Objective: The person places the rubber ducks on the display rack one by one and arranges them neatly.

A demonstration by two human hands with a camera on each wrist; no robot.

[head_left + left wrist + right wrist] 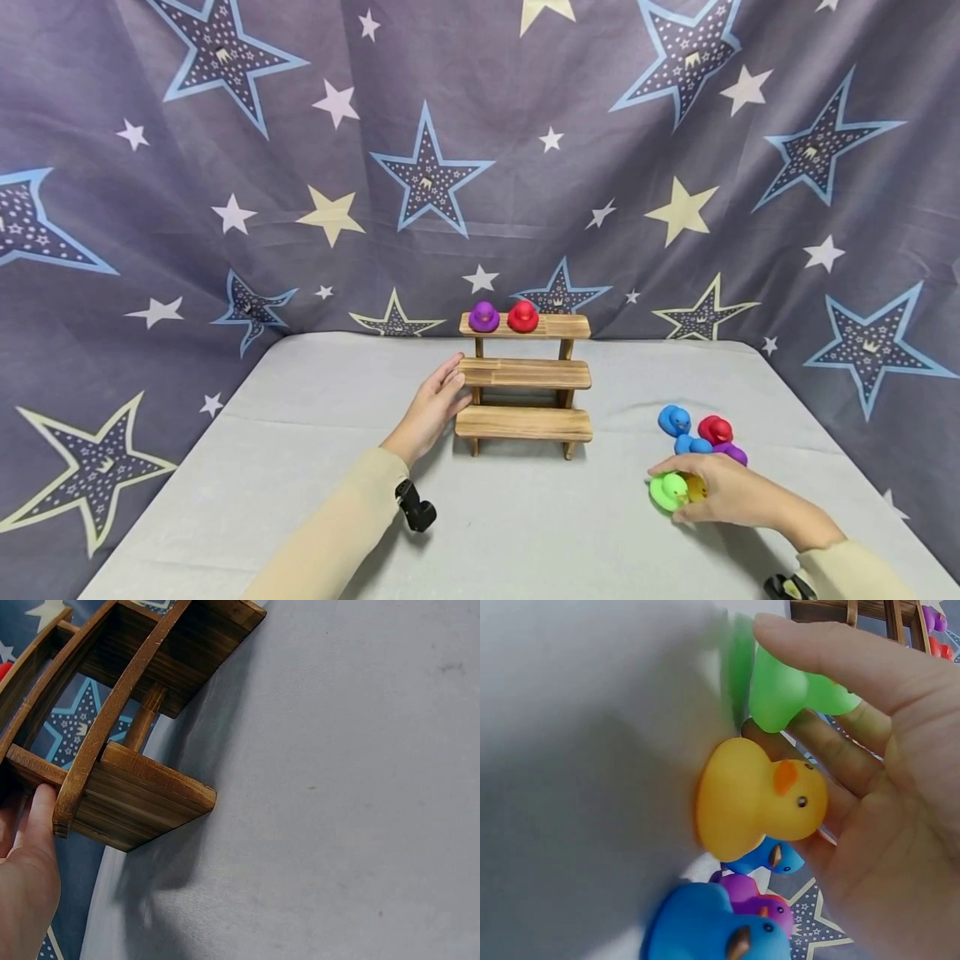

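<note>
A three-tier wooden display stand (525, 423) stands at the middle of the table. My left hand (433, 408) is at its left end, thumb and fingers fairly straight and touching the wood near the middle tier; the left wrist view shows the thumb (39, 817) against a board's end. To the right, my right hand (731, 493) holds a green rubber duck (668, 492) between thumb and fingers, low over the table. A yellow duck (735, 799) sits beside the palm, partly hidden by the hand in the head view.
On the top tier sit a purple duck (483, 317) and a red duck (522, 317). Behind my right hand cluster blue ducks (674, 420), another red duck (716, 429) and another purple duck (731, 453). A star-patterned curtain (480, 242) hangs behind the pale table (300, 433).
</note>
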